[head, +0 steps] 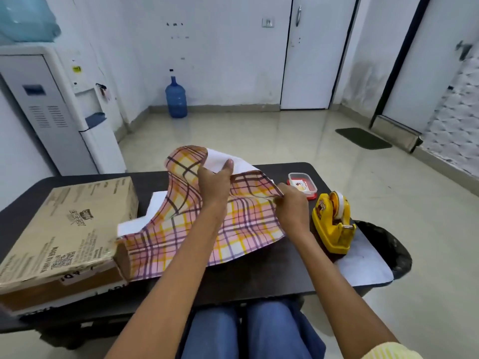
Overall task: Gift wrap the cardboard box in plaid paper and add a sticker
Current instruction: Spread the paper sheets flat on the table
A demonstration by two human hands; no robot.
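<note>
We hold the plaid paper (207, 229) half lifted at mid-table (259, 275): left hand (215, 186) grips its raised fold, right hand (291, 204) pinches the right edge, hands apart. Paper looks thin, floppy, tearable, best held by edges. Cardboard box (64, 229) sits unwrapped at the left end

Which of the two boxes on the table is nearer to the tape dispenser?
The small clear plastic box, just behind the dispenser; the cardboard box lies far to the left.

Left hand (213, 182) gripping, right hand (290, 203) pinching
</note>
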